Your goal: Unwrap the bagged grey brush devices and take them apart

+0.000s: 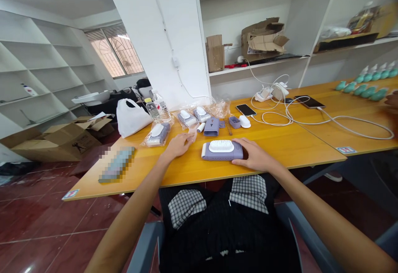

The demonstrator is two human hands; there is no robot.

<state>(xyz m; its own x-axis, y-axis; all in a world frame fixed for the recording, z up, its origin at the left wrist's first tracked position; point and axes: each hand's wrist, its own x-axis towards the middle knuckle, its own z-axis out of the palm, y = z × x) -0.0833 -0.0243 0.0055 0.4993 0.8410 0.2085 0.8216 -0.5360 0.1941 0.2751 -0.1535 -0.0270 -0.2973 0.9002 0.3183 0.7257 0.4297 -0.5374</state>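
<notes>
A purple cleaning brush point(214, 155) with white bristles facing up lies near the table's front edge. My right hand point(253, 155) grips its right end, thumb in front and fingers behind. Left of the brush, my left hand point(178, 145) rests low over the table, its fingertips closed at a pale translucent piece of film point(193, 134). Behind the brush stand a purple hollow housing point(212, 127), a white roller piece point(201, 127), a small purple cup point(234, 122) and a white oval part point(244, 121). Several similar brushes in clear bags, one of them a bagged brush point(158, 134), lie at the back left.
A white plastic bag point(132, 117) and bottles point(151, 109) stand at the left back. A blurred-out flat object point(118, 165) lies on the left. Phones point(246, 110) and white cables point(273, 119) spread over the right back. Green bottles point(360, 90) and a co-worker's hand point(392, 101) are far right.
</notes>
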